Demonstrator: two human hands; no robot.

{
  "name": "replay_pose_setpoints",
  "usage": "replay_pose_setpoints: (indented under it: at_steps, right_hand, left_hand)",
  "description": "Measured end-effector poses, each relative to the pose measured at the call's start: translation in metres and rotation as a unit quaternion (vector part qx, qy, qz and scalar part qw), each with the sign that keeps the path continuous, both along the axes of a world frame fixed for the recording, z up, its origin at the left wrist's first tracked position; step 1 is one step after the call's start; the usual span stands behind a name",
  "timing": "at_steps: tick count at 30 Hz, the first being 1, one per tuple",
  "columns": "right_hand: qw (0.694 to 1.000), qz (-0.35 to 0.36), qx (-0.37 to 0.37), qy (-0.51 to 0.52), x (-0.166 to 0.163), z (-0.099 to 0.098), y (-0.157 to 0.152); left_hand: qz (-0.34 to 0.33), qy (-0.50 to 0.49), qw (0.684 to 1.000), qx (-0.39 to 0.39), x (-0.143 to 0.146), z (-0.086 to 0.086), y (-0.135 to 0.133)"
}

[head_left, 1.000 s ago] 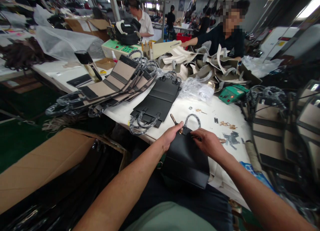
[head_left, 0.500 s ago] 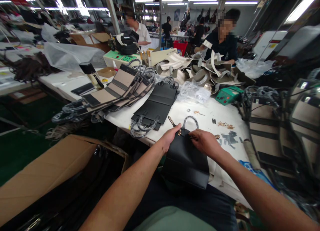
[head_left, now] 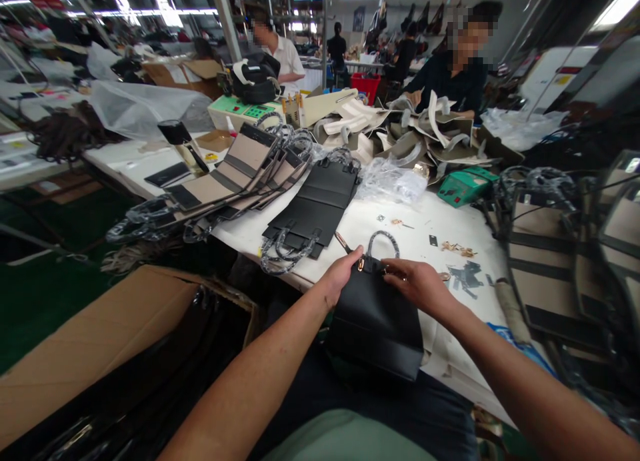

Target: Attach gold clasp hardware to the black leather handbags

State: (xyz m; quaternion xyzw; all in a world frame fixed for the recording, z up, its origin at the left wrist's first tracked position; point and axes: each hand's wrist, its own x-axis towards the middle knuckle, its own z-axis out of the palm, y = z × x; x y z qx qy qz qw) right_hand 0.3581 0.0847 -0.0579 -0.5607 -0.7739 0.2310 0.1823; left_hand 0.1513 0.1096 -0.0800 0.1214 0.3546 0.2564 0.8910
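A black handbag [head_left: 375, 328] rests on my lap against the table's front edge, its plastic-wrapped handle [head_left: 384, 234] standing up. My left hand [head_left: 343, 276] grips the bag's upper left edge, thumb on the front, beside a gold-coloured clasp [head_left: 361, 264]. A narrow strap with a metal end [head_left: 342, 242] sticks up past that thumb. At the right foot of the handle, my right hand [head_left: 413, 280] has its fingers bent and pinched together at the bag's top edge. A small metallic glint shows at its fingertips; what they hold is too small to make out.
Flat black bag pieces [head_left: 320, 204] and beige-lined ones [head_left: 225, 174] lie left on the white table [head_left: 360, 231]. Gold fittings [head_left: 457, 249], dark scraps [head_left: 466, 278] and a green device [head_left: 465, 184] are to the right. A cardboard box [head_left: 100, 334] stands low left. A co-worker [head_left: 453, 74] sits opposite.
My right hand has shifted slightly, its fingers less curled over the bag's edge. My left hand keeps its grip. Across the table, the co-worker has lowered the pale piece that was held up.
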Motion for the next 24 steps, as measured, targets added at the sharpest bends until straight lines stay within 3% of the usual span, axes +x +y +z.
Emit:
replay_pose_setpoints:
  at_steps: [6,16,22,24]
  right_hand:
    - [0.994,-0.033,-0.075,0.071,0.004,-0.001,0.009]
    - [0.998,0.047,0.013,-0.045,-0.005,-0.004,0.01]
    - [0.995,-0.002,-0.091,0.034,-0.007,0.001,0.01]
    - [0.994,-0.017,-0.095,0.041,-0.007,-0.004,0.01]
  left_hand:
    - [0.007,-0.002,1.0,0.001,0.0,0.001,-0.001]
    - [0.029,0.002,1.0,0.005,0.0,-0.005,0.0]
    - [0.029,0.029,0.999,0.004,-0.002,0.0,-0.005]
    - [0.036,0.029,0.999,0.013,-0.001,-0.003,-0.006]
